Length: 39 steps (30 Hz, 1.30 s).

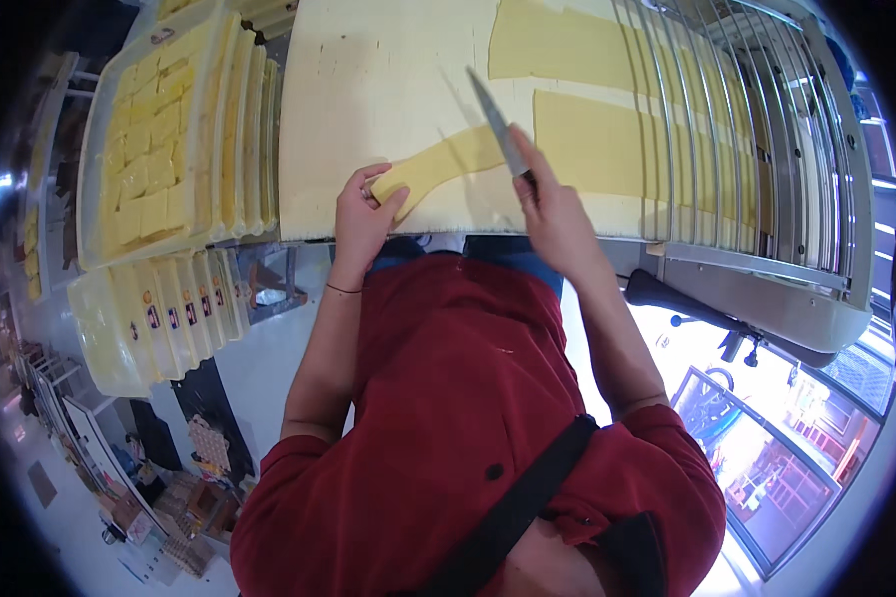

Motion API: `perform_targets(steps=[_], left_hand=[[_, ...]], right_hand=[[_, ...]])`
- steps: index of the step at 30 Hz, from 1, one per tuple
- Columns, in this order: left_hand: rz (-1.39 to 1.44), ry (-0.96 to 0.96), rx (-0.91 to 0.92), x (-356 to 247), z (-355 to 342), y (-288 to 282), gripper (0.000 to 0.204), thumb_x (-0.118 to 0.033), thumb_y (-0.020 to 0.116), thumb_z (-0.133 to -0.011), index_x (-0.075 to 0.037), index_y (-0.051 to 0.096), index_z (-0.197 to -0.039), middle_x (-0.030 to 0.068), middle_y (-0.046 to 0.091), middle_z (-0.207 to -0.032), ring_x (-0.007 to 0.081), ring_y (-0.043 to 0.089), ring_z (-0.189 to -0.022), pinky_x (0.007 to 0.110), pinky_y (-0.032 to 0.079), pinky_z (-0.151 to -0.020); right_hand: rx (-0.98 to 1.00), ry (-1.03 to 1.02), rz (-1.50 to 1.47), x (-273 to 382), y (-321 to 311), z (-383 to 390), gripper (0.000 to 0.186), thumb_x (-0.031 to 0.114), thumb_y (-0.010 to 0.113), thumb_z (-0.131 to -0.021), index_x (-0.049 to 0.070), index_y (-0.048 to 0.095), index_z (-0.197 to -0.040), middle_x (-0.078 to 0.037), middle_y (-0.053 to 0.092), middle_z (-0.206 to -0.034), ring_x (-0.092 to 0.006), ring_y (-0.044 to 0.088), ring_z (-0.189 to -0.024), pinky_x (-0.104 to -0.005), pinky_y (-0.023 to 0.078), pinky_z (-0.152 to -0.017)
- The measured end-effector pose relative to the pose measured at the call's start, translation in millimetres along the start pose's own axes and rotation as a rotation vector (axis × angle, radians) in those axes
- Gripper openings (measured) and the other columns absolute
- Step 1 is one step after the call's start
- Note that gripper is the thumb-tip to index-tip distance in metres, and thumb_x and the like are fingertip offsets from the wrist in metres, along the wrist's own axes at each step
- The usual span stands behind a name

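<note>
My left hand [366, 207] is closed on one end of a narrow strip of yellow dough [440, 162], thumb on top. The strip runs to the right across the pale wooden board [368, 80], toward my other hand. My right hand [553, 204] grips a knife [498, 119] by its dark handle, its blade tilted up and pointing away to the left above the board. Just right of the knife lies a wide dough sheet [597, 144], with a second dough sheet [558, 45] beyond it. Both sheets extend under metal bars at the right.
A machine with a metal bar guard [757, 129] stands over the board's right end. At the left are stacked plastic trays, the top tray [90, 189] holding several yellow dough pieces. Lower plastic containers [110, 328] stand nearer. The board's front edge runs close to my body.
</note>
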<state>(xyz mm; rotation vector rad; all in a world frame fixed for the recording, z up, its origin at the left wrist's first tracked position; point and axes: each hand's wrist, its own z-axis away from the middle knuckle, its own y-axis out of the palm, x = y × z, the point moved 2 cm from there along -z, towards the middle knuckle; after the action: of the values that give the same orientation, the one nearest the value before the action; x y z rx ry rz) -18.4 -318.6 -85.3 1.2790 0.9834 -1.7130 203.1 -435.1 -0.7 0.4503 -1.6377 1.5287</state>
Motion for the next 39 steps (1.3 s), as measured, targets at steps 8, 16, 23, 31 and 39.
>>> perform_targets(steps=[8,16,23,31,39], left_hand=[[-0.469,0.119,-0.147,3,5,-18,0.028,-0.009,0.074,-0.085,0.000,0.065,-0.110,0.0084,0.068,-0.095,0.0103,0.065,-0.075,0.025,0.054,-0.066],[-0.514,0.141,-0.189,-6,10,-17,0.024,-0.011,0.073,-0.084,-0.003,0.068,-0.105,0.0102,0.066,-0.093,0.0166,0.065,-0.075,0.030,0.055,-0.070],[-0.486,0.164,-0.211,-8,7,-18,0.024,-0.012,0.074,-0.082,-0.002,0.068,-0.104,0.0109,0.067,-0.094,0.0197,0.065,-0.076,0.032,0.054,-0.071],[-0.702,0.124,0.037,-5,-8,-20,0.020,-0.015,0.075,-0.082,-0.003,0.063,-0.093,0.0099,0.063,-0.086,0.0226,0.063,-0.076,0.034,0.051,-0.068],[-0.247,0.136,-0.006,-74,27,-83,0.016,-0.011,0.071,-0.085,-0.004,0.061,-0.095,0.0073,0.065,-0.087,0.0139,0.062,-0.079,0.030,0.050,-0.070]], right_hand=[[0.209,0.117,0.194,29,29,19,0.060,0.012,0.044,-0.100,0.023,0.022,-0.155,-0.029,0.061,-0.073,-0.0475,0.062,-0.068,-0.0553,0.047,-0.065],[0.235,0.100,0.281,-2,59,9,0.067,0.008,0.043,-0.097,0.024,0.014,-0.156,-0.031,0.062,-0.072,-0.0487,0.062,-0.067,-0.0560,0.048,-0.066],[0.365,0.102,0.264,29,56,17,0.069,0.007,0.043,-0.096,0.024,0.014,-0.156,-0.032,0.062,-0.076,-0.0491,0.062,-0.071,-0.0565,0.048,-0.068],[0.483,-0.029,0.074,15,67,-4,0.069,0.007,0.047,-0.095,0.023,0.019,-0.156,-0.026,0.060,-0.075,-0.0393,0.062,-0.069,-0.0478,0.050,-0.068],[-0.298,-0.114,0.673,-10,29,-46,0.067,0.023,0.058,-0.095,0.020,0.027,-0.155,-0.025,0.051,-0.132,-0.0394,0.053,-0.118,-0.0440,0.046,-0.095]])
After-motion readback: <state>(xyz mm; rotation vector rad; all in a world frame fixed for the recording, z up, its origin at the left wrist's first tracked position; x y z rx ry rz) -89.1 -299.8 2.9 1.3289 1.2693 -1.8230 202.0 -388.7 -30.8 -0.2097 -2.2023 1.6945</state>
